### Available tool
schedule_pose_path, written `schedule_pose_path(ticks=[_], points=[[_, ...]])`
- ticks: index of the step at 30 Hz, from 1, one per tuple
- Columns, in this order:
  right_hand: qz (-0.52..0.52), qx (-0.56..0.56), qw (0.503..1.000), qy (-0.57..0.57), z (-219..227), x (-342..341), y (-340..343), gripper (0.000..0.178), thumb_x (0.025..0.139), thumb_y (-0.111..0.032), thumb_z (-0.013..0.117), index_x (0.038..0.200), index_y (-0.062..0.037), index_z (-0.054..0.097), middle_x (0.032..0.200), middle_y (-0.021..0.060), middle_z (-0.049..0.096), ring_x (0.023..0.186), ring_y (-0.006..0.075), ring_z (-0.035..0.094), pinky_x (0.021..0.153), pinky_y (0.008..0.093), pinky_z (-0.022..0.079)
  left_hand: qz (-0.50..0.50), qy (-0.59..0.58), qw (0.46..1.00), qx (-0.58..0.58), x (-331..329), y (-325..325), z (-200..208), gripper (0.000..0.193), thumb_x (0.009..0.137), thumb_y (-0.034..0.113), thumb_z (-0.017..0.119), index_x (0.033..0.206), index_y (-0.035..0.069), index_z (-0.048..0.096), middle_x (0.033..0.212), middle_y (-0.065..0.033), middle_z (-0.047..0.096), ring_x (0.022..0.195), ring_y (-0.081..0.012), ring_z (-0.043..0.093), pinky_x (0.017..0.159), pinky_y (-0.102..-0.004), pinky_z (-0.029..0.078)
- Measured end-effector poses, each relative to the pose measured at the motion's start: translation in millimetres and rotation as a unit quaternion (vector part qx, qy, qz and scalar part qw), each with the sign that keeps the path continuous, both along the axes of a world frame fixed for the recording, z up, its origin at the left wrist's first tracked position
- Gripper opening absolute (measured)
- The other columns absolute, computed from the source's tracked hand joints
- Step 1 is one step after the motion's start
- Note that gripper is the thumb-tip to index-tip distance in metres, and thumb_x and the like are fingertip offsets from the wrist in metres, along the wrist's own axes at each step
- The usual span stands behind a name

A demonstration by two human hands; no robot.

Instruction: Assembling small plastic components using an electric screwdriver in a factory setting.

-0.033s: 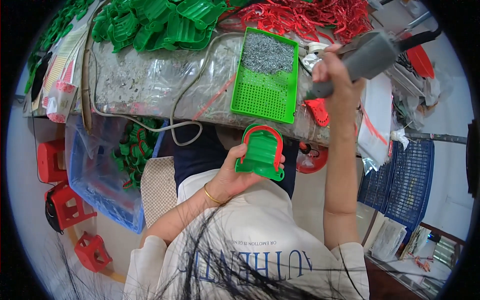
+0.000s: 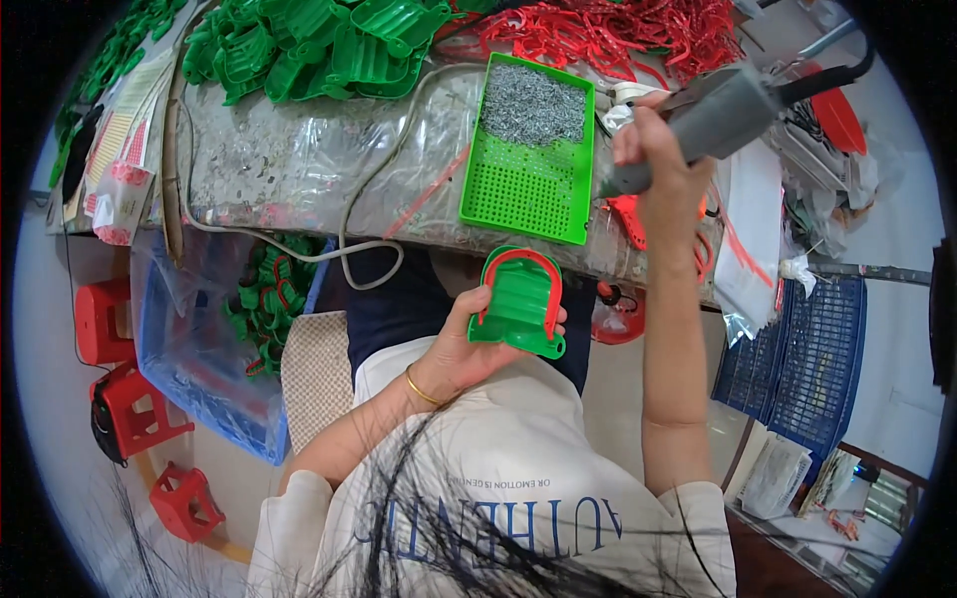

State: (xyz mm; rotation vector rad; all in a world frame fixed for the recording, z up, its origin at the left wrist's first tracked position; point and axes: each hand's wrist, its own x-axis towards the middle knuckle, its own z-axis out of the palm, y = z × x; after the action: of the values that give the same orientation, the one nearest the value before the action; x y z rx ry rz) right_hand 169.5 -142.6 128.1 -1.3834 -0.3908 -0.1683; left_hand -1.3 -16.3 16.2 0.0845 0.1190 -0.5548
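Observation:
Above my lap, my left hand grips a green scoop-shaped plastic part from below and the left side. A red U-shaped plastic handle lies around its upper rim. My right hand, raised over the right of the workbench, is closed around a grey corded power tool that looks like an electric screwdriver. Its nose points left toward a bright green tray. Small silvery metal pieces, probably screws, are heaped in the tray's far half. The tool's tip is hard to make out.
Green plastic parts and red handles are piled along the back of the workbench. A pale cable loops over its front edge. A blue bin stands at left, near red stools; blue crates are at right.
My right hand has shifted slightly left with the power tool, whose nose is now nearer the green tray. My left hand and the green part have hardly moved.

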Motion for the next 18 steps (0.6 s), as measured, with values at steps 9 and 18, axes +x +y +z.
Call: schedule_pose_path(ticks=[9,18], points=[[-0.023,0.038,0.999,-0.007,-55.0,9.2,9.8,0.012,0.083,0.001,0.057,0.094,0.0001,0.052,0.067,0.0025,0.049,0.052,0.0101,0.047,0.052,0.0268,0.041,0.015,0.052,0.998,0.012,4.5,-1.7,-8.7,0.074,0.077,0.047,0.06,0.13,-0.001,0.041,0.121,-0.0259,0.052,0.11,-0.0358,0.053,0.096,-0.045,0.043],[-0.028,0.031,0.999,0.0,-71.3,12.0,12.4,0.014,0.084,0.001,0.058,0.096,0.0001,0.051,0.067,0.0016,0.049,0.053,0.0094,0.046,0.052,0.0267,0.041,0.022,0.064,0.998,0.004,7.3,0.3,-13.3,0.074,0.077,0.045,0.061,0.131,-0.001,0.041,0.121,-0.026,0.052,0.11,-0.0362,0.053,0.096,-0.0455,0.043]])
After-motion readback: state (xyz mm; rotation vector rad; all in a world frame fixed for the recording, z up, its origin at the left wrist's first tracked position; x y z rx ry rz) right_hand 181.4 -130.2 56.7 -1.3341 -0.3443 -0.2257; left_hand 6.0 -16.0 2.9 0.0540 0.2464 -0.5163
